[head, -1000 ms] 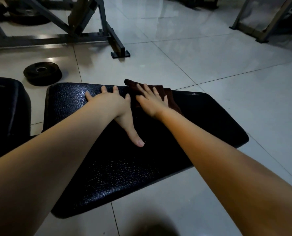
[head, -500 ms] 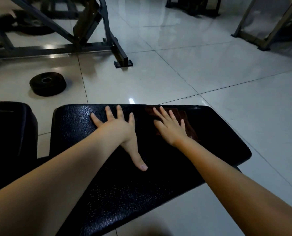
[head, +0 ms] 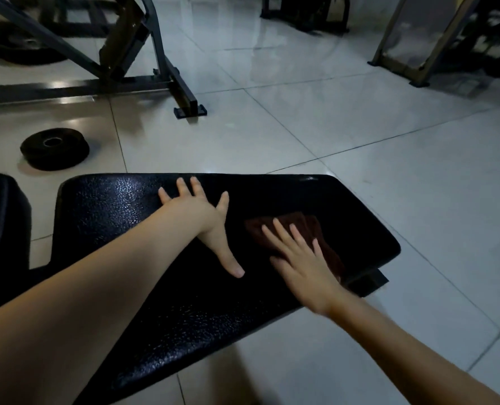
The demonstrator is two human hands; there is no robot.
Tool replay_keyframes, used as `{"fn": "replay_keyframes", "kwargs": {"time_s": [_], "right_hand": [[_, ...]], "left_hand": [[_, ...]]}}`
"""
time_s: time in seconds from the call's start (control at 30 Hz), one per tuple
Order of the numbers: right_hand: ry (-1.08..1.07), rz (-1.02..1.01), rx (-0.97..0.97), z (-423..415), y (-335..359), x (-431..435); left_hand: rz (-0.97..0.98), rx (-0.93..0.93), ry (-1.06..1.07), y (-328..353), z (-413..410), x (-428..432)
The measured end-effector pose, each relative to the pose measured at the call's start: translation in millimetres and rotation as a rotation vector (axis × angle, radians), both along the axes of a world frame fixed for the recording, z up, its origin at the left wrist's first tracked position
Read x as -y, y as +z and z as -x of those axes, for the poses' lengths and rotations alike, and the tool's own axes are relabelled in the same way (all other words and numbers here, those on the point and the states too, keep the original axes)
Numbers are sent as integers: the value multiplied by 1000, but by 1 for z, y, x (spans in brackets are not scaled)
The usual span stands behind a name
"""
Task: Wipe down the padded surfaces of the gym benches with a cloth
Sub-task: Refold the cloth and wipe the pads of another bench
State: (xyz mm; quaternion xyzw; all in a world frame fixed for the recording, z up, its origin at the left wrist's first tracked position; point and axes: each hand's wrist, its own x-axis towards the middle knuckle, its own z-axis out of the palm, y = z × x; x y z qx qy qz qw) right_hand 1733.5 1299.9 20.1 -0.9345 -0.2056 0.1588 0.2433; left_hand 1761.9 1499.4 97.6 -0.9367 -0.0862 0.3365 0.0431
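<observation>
A pale, glossy tiled floor (head: 359,127) is stretching out beyond both hands. The black textured bench pad (head: 111,229) is lying directly under both hands, reaching out past the right one. A dark metal machine frame (head: 161,62) is standing well beyond the left hand, and a second black pad (head: 0,229) is sitting left of the left forearm, across a narrow gap. A black weight plate (head: 54,149) is lying flat on the floor, beyond and left of the left hand. The left hand (head: 197,211) is pressing flat on the bench pad, fingers straight and spread, holding nothing. The right hand (head: 304,258), slightly blurred, is pressing straight fingers onto the dark brown cloth (head: 310,226), which is lying on the bench pad under and just beyond its fingertips.
</observation>
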Motion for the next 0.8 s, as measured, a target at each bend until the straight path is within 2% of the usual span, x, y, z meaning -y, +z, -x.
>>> {"fn": "replay_keyframes", "kwargs": {"time_s": [0.07,0.13,0.33,0.47,0.67,0.73,0.8], "right_hand": [[29,-13,51,30,-8,21],[9,-16,40,15,-6,26],[-202,36,27,-72,-21,16],[-282,33,-26,-91,-22,12],[-181,38,-1,-36,-16,25],[-128,40,8,-4,-16,37],[-90,45,25,22,-18,49]], "left_hand": [[-10,-58,-138,5,12,8],[-16,-68,-218,2,19,18],[-31,-96,-244,-11,20,44],[-73,-95,-237,-11,21,47],[-144,-89,-238,-5,15,55],[-119,-79,-188,-9,9,60],[-92,-85,-230,-12,6,69]]}}
